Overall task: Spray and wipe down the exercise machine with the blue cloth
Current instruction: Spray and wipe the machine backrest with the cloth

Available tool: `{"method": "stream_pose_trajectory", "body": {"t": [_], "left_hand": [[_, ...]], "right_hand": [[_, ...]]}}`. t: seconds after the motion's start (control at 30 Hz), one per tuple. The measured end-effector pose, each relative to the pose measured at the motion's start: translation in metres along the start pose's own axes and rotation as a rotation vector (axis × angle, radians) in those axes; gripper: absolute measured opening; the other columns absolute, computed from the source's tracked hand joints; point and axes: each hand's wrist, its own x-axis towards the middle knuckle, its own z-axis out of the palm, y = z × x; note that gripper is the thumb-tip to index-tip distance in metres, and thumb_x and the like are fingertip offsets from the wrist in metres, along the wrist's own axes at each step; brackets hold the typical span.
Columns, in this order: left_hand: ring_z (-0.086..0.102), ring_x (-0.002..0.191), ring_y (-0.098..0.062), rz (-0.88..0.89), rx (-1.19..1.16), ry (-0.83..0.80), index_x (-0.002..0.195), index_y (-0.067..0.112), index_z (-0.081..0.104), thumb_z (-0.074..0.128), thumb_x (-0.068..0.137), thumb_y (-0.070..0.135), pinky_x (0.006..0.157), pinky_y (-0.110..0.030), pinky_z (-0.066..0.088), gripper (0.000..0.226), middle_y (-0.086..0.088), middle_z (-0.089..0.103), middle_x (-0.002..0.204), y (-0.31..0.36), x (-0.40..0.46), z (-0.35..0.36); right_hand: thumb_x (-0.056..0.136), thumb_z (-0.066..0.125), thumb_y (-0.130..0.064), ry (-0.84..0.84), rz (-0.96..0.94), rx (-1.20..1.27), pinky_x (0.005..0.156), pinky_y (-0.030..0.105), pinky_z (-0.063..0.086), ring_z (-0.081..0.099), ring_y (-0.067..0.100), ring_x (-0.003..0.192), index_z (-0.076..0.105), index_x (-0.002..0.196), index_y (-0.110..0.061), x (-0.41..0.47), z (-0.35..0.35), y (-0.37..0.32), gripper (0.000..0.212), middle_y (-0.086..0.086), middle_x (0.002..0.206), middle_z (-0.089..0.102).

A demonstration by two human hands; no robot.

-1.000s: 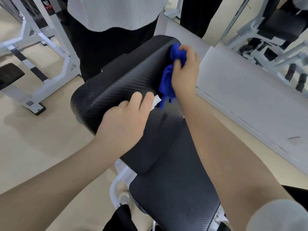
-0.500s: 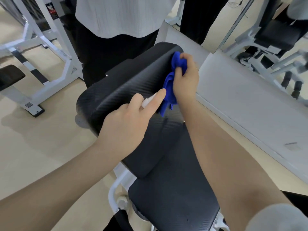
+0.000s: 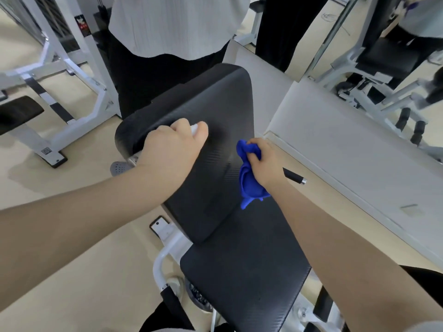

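Curling round a small white spray bottle [image 3: 194, 128], mostly hidden, the left hand [image 3: 173, 146] rests on the upper left of the black textured back pad [image 3: 217, 130], whose long axis runs up and away. No writing is legible on it. Right hand [image 3: 268, 161] pinches the bunched blue cloth [image 3: 249, 178] against the pad's right edge, above the black seat pad [image 3: 244, 271].
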Motion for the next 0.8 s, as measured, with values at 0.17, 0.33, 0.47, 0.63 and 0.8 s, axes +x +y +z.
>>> {"method": "stream_pose_trajectory", "body": {"t": [0.17, 0.33, 0.47, 0.63, 0.8], "left_hand": [[0.023, 0.045, -0.016, -0.006, -0.110, -0.088, 0.116, 0.032, 0.054, 0.051, 0.051, 0.010, 0.040, -0.024, 0.016, 0.068, 0.003, 0.055, 0.075, 0.020, -0.020, 0.013], [0.016, 0.047, -0.016, 0.061, -0.158, 0.158, 0.105, 0.033, 0.064, 0.030, 0.061, -0.004, 0.043, -0.024, 0.017, 0.066, 0.002, 0.047, 0.064, 0.040, -0.056, 0.039], [0.016, 0.045, -0.015, 0.045, -0.178, 0.160, 0.101, 0.031, 0.063, 0.022, 0.063, -0.010, 0.042, -0.023, 0.015, 0.070, 0.001, 0.046, 0.063, 0.072, -0.078, 0.043], [0.030, 0.036, -0.013, 0.008, -0.272, 0.025, 0.104, 0.021, 0.053, 0.022, 0.048, -0.004, 0.038, -0.022, 0.019, 0.069, -0.002, 0.051, 0.064, 0.102, -0.085, 0.062], [0.022, 0.042, -0.015, -0.067, -0.314, 0.259, 0.123, 0.018, 0.048, 0.020, 0.084, -0.007, 0.039, -0.021, 0.015, 0.054, -0.003, 0.052, 0.070, 0.077, -0.103, 0.051]], "right_hand": [[0.094, 0.046, -0.010, -0.054, -0.118, -0.058, 0.075, 0.020, 0.032, 0.049, 0.017, 0.086, 0.055, 0.114, -0.016, -0.003, 0.010, -0.018, 0.023, 0.007, 0.103, 0.055], [0.093, 0.047, -0.010, -0.071, -0.134, -0.092, 0.076, 0.023, 0.033, 0.049, 0.017, 0.086, 0.055, 0.117, -0.017, -0.018, 0.022, -0.009, 0.026, 0.006, 0.105, 0.052], [0.093, 0.047, -0.010, -0.091, -0.104, -0.101, 0.075, 0.024, 0.035, 0.052, 0.021, 0.088, 0.055, 0.115, -0.017, -0.035, 0.032, 0.015, 0.024, 0.009, 0.106, 0.054], [0.093, 0.045, -0.011, -0.111, -0.025, -0.071, 0.075, 0.024, 0.034, 0.051, 0.021, 0.089, 0.054, 0.114, -0.018, -0.051, 0.046, 0.042, 0.024, 0.010, 0.105, 0.055], [0.094, 0.048, -0.012, 0.009, -0.074, 0.107, 0.086, 0.020, 0.039, 0.049, 0.009, 0.092, 0.050, 0.118, -0.015, -0.062, 0.052, 0.017, 0.025, 0.009, 0.116, 0.051]]}}
